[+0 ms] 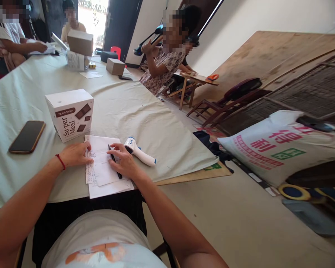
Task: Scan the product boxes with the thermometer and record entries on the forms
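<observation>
Lower centre of frame: left hand (76, 154) flat, fingers spread on the white printed paper sheets (103, 169); right hand (124, 160) fingers curled, pinning a slim black pen (115, 163) there; judged mid-paperwork, pen needing proper writing grip.

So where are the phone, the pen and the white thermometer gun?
phone (27, 136), head view, middle of its dark screen.
pen (113, 160), head view, black barrel by the right hand.
thermometer gun (141, 153), head view, its white handle.

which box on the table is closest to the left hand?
The white Super Meal box, just beyond the left hand. It is printed with chocolate pieces; the plain brown cardboard boxes sit far up the table.
</observation>
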Demonstrator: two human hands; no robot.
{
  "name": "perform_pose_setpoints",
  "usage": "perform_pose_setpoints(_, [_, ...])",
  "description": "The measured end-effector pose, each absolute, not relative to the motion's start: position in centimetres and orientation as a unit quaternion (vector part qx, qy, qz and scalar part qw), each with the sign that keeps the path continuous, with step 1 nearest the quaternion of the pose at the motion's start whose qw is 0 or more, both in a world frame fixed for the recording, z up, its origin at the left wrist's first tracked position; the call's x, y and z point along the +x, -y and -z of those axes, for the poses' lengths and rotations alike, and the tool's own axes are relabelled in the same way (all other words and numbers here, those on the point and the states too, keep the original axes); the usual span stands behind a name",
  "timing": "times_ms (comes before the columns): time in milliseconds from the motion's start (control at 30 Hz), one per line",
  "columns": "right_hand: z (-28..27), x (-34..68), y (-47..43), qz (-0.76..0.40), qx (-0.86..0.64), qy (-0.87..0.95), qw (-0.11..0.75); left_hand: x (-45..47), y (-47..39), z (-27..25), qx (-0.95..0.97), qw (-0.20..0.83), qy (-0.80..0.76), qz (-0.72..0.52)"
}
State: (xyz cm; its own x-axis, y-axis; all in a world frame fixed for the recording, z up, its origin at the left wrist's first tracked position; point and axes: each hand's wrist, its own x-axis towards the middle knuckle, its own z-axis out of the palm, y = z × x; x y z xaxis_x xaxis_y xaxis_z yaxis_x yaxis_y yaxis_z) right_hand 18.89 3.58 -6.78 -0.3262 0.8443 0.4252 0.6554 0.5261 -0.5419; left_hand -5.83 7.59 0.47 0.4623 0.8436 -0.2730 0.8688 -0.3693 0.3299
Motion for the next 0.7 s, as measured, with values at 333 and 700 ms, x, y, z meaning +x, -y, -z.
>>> perform_pose_setpoints(333, [7.17,18.61,-3.59,-0.12,-0.462,0.806,0.35,-5.95,-7.05,-0.83,0.826,0.21,-0.522,0.036])
perform_pose_setpoints(700, [7.09,18.57,-3.7,-0.114,-0.459,0.805,0.358,-5.95,-7.19,-1.13,0.825,0.222,-0.518,0.043])
